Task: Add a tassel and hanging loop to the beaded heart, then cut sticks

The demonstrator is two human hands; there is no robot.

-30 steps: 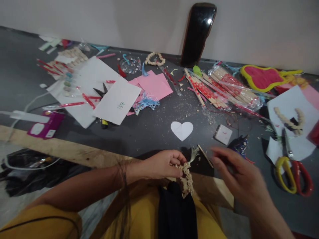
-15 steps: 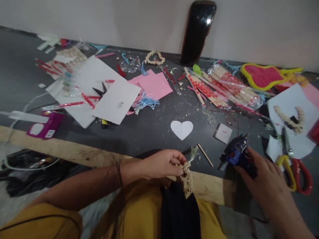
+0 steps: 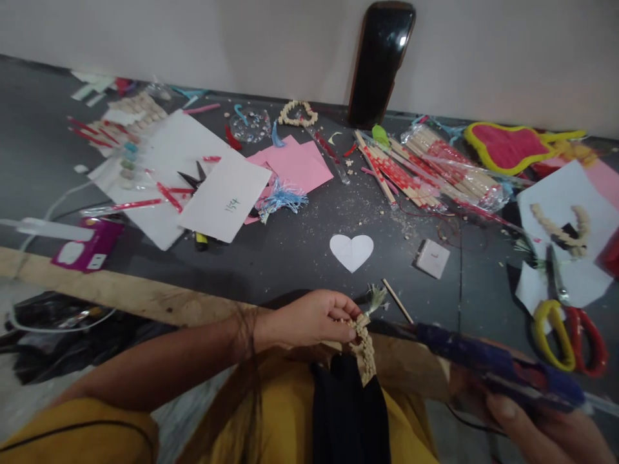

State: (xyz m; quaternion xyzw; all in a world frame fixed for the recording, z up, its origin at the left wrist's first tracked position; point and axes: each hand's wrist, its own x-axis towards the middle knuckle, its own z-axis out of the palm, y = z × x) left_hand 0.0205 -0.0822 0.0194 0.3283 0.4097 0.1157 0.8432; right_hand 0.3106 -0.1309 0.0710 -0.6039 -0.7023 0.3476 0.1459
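Left grip: your left hand was clamped on a pale beaded piece, thumb and fingers closed at its upper part.
Right grip: your right hand was wrapped round a blue glue gun; some fingers were hidden, and whether you pressed a trigger could not be told.
Beaded piece: it hung at the front edge of the dark tabletop, its lower end by the black cloth on your lap.
Nozzle: it pointed leftward, towards the beaded piece and apart from it; blur obscured its outline.
Pale tassel: this tassel lay just beyond the beaded piece; whether the two were joined could not be told.
Thin stick: the stick lay slantwise between your hands, on the tabletop.
Paper heart: the white heart lay flat, beyond your left hand, with a crease down its middle.
White square: this small block bore a red mark and lay right of the heart.
Scissors: the pair, with one yellow and one red handle, lay near your right hand.
Phone: the device leaned upright against the wall.
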